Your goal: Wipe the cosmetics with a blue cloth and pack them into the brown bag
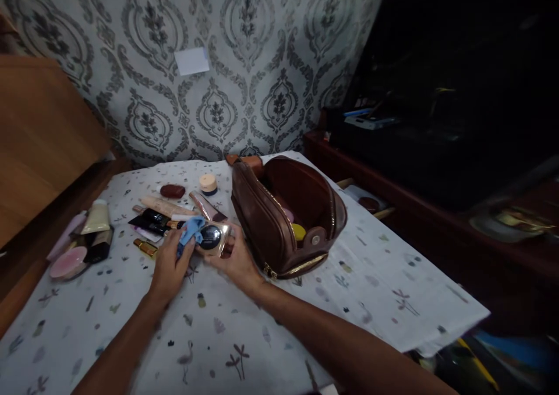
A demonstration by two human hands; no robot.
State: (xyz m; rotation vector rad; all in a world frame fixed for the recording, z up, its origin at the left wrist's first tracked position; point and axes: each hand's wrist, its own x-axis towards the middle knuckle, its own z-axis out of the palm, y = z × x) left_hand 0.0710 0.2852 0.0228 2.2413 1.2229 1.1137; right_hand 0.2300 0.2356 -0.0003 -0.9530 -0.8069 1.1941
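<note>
My right hand (pixel 238 261) grips a squarish compact case (pixel 212 237) with a round dark centre and a shiny gold-toned rim. Bunched in my left hand (pixel 171 267) is a light blue cloth (pixel 191 232), pressed against the compact's left side. Just right of my right hand stands a brown leather toiletry bag (pixel 279 232), unzipped, with a yellow round item (pixel 299 232) inside. Beyond my left hand lie several cosmetic tubes (pixel 163 205) in a loose pile. A small gold tube (pixel 145 247) rests beside my left wrist.
Further left, a cream tube (pixel 96 216) and a pink round compact (pixel 69 263) lie together. A small jar (pixel 208 184) and a dark red oval item (pixel 173 191) sit behind the pile. A wooden panel (pixel 48 144) borders the left, a dark red cabinet (pixel 419 226) the right.
</note>
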